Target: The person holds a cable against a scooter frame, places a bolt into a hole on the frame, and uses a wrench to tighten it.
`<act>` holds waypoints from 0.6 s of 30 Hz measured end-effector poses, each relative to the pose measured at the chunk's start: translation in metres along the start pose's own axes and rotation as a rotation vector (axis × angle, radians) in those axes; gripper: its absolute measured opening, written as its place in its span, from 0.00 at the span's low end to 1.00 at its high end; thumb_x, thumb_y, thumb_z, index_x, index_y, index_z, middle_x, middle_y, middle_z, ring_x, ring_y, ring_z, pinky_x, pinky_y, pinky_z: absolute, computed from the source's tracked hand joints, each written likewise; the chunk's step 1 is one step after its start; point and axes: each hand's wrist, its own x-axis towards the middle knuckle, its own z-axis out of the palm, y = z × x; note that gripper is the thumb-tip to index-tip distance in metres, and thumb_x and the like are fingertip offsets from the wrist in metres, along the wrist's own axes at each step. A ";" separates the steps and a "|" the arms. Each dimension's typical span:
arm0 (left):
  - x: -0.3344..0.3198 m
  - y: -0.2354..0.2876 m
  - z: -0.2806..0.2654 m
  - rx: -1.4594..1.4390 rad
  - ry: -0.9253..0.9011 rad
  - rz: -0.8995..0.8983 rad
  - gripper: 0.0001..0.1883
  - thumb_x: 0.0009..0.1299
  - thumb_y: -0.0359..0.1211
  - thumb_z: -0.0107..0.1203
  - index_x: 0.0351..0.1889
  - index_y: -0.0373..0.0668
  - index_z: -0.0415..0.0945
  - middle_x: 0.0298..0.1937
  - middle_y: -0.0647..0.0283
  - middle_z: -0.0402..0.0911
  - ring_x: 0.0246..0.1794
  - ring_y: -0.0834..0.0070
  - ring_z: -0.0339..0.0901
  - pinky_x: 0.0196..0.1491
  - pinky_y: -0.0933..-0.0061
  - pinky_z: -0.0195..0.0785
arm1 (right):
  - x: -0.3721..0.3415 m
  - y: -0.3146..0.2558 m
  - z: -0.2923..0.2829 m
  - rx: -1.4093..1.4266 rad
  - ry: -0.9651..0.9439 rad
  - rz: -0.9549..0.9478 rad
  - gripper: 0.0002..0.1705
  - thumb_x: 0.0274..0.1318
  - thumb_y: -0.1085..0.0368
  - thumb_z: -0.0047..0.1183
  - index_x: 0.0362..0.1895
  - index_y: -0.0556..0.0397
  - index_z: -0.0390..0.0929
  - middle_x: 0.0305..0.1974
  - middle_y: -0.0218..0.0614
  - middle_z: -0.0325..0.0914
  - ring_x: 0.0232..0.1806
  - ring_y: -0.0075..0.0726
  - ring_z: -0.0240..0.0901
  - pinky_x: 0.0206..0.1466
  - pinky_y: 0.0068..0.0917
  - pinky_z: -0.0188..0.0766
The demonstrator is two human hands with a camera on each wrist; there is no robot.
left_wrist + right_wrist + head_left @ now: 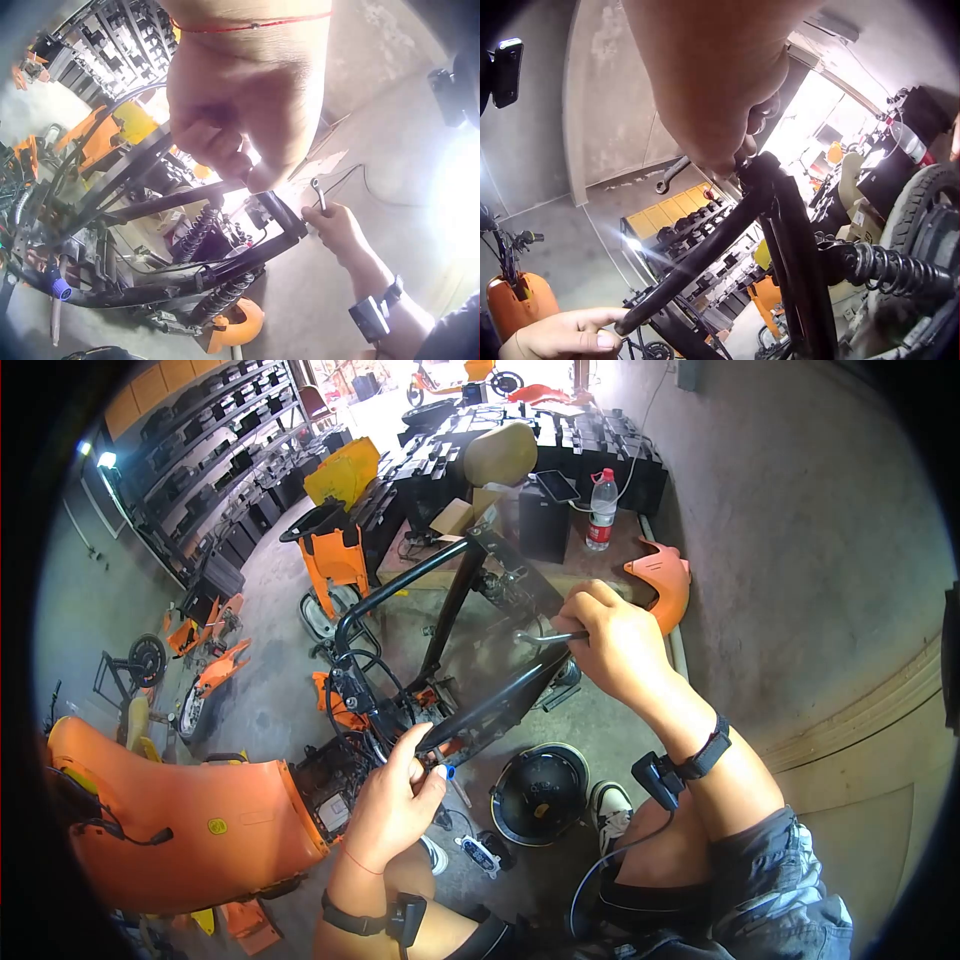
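Note:
My right hand (617, 640) grips a metal ring wrench (550, 637) beside the far part of a black vehicle frame (497, 700). The wrench's ring end (662, 187) sticks out past the fingers in the right wrist view, and its other end is hidden in the hand. Close to me, my left hand (385, 815) has thumb and forefinger at the near end of a black frame tube (679, 270), holding it. Its curled fingers cover part of the frame in the left wrist view. Coil springs (196, 232) sit within the frame.
An orange body panel (190, 815) lies at the left, and a black helmet (540, 792) rests on the floor by my shoe (610, 812). Behind the frame, a bottle (602, 510) and a phone (557, 486) stand near rows of black boxes. A wall (800, 560) rises at the right.

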 end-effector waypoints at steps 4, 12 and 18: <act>-0.001 0.002 0.000 0.010 -0.003 -0.003 0.30 0.75 0.33 0.63 0.74 0.39 0.68 0.23 0.59 0.73 0.22 0.63 0.75 0.34 0.61 0.72 | 0.003 -0.007 -0.009 -0.082 -0.202 0.201 0.12 0.55 0.67 0.71 0.43 0.52 0.84 0.44 0.37 0.83 0.43 0.52 0.86 0.46 0.41 0.82; 0.000 0.002 -0.001 0.006 -0.019 -0.023 0.31 0.75 0.33 0.63 0.75 0.39 0.67 0.23 0.58 0.74 0.23 0.63 0.76 0.35 0.61 0.72 | 0.000 -0.002 0.001 -0.060 -0.092 0.095 0.12 0.57 0.60 0.69 0.39 0.51 0.82 0.40 0.36 0.81 0.37 0.53 0.85 0.40 0.44 0.82; -0.001 0.001 0.000 0.023 -0.009 -0.022 0.31 0.75 0.33 0.63 0.75 0.40 0.67 0.23 0.58 0.74 0.23 0.63 0.76 0.35 0.60 0.72 | 0.001 -0.010 -0.004 0.007 0.019 0.064 0.12 0.58 0.60 0.69 0.35 0.52 0.80 0.38 0.38 0.80 0.36 0.54 0.84 0.40 0.45 0.82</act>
